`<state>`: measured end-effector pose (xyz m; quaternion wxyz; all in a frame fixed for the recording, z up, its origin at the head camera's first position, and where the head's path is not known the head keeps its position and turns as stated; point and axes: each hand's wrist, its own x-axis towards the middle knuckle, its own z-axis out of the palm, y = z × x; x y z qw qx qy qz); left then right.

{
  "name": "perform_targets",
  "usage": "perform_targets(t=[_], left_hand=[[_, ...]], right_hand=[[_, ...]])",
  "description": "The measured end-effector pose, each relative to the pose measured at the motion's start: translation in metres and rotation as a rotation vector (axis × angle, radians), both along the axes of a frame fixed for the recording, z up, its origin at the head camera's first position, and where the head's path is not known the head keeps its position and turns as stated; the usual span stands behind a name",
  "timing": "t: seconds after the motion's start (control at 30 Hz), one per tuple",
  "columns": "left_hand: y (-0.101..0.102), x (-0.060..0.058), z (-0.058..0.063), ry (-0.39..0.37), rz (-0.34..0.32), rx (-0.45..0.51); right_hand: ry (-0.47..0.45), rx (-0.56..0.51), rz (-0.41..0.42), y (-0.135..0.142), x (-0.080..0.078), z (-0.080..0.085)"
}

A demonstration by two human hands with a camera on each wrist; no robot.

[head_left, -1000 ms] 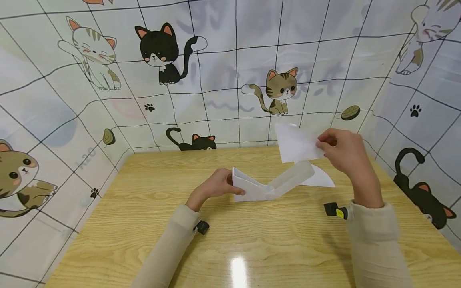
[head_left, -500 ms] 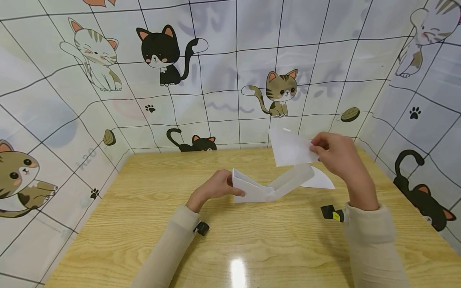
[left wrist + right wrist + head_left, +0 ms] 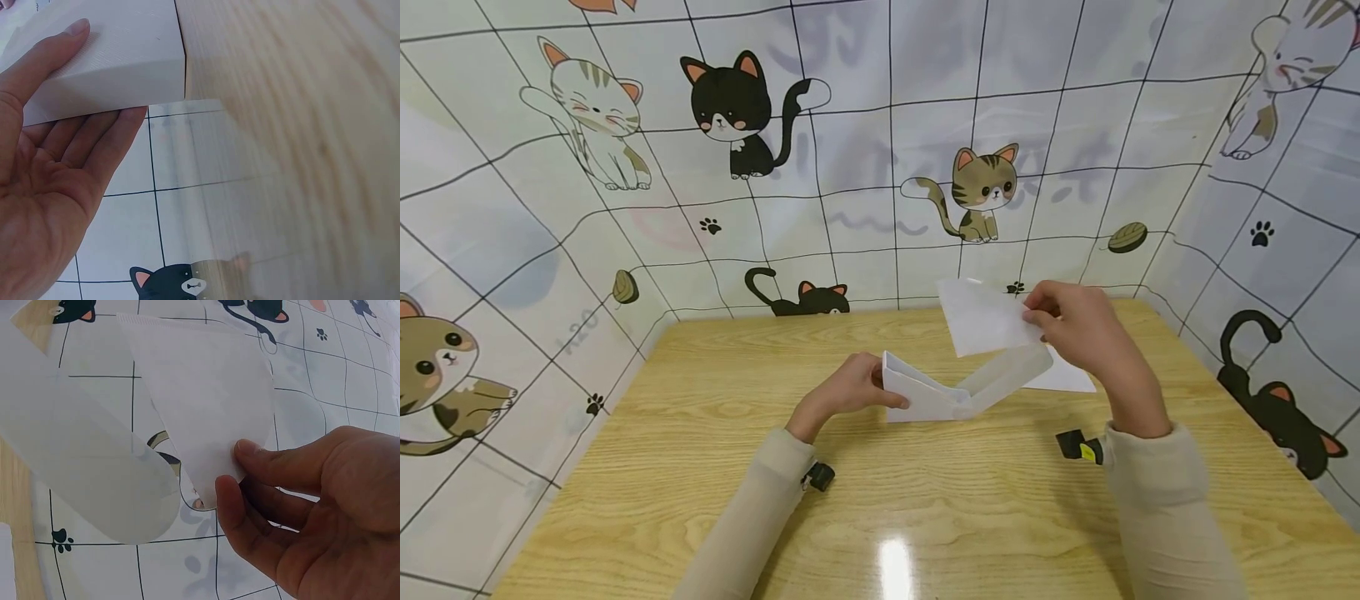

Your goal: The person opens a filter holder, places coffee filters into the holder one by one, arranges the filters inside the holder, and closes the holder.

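My left hand [image 3: 850,385] holds the left end of a small white box [image 3: 923,397], thumb on the near side and fingers on the far side. The left wrist view shows the thumb across the box [image 3: 131,69]. A translucent flap-like lid [image 3: 1006,373] slants up and right from the box's right end. Above this lid, my right hand [image 3: 1082,329] pinches a thin white pouch [image 3: 985,318] by its right corner between thumb and fingers. In the right wrist view the pouch [image 3: 200,387] has a ribbed end edge, and the rounded lid [image 3: 94,469] stands beside it.
A white sheet-like piece [image 3: 1067,375] with a curved edge lies on the wooden table [image 3: 760,517] behind the lid. A cat-print cloth [image 3: 850,167] walls the table at the back and sides. Small black cameras [image 3: 820,477] sit on both wrists.
My right hand has moved left and down, bringing the white pouch from over the lid's right end closer to the box. The left hand and box have stayed in place.
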<state>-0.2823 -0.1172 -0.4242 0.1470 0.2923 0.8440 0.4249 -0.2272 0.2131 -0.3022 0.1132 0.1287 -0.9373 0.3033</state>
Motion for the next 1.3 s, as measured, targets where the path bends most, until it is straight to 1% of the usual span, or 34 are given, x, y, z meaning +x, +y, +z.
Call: perform_targets(t=[0.27,0.5,0.73,0.83,1.07,1.3], left_hand=[[0.0,-0.001,0.0,-0.005,0.0,0.003],[-0.001,0.001,0.001,-0.006,0.003,0.0],[-0.002,0.0,-0.001,0.003,0.002,0.005],[-0.002,0.0,-0.001,0.004,0.002,0.007],[-0.001,0.0,0.0,0.004,0.0,0.005],[0.0,-0.001,0.0,0.002,0.001,0.01]], right_hand=[[-0.011,0.031,0.032,-0.01,-0.001,-0.004],[0.008,0.032,0.048,-0.016,-0.003,-0.008],[0.013,0.037,0.078,-0.026,-0.002,-0.011],[0.014,0.056,0.085,-0.029,-0.002,-0.012],[0.066,0.094,0.091,-0.036,-0.004,-0.015],[0.105,0.081,0.111,-0.043,-0.005,-0.021]])
